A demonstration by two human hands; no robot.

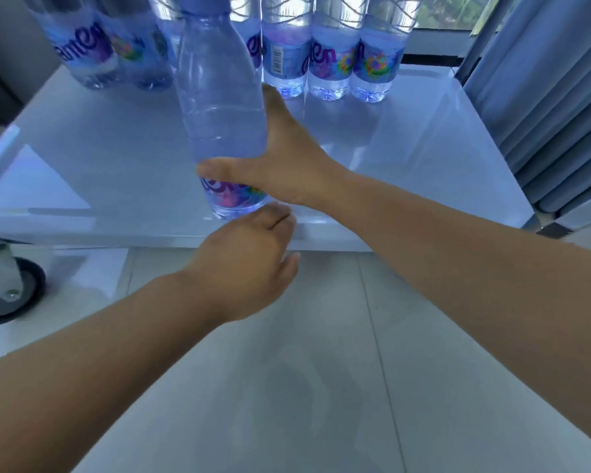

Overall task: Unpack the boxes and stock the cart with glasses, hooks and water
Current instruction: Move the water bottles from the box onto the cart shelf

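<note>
A right hand (287,158) grips a water bottle (219,107) standing upright at the cart (423,158) shelf's front edge. The left hand (243,264) hovers beside its base, fingers loosely curled, holding nothing. More bottles (328,52) line the back.

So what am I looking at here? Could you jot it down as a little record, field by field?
Setting: white wheeled cart shelf, low over a tiled floor
Held item: water bottle, upright, near the shelf's front edge
Right hand: grips the bottle's lower part, thumb across the front
Left hand: in front of the shelf edge below the bottle, fingers loosely curled, holding nothing
Already stocked: row of bottles standing at the back of the shelf
Other: cart wheel at left, grey curtain at right
</note>
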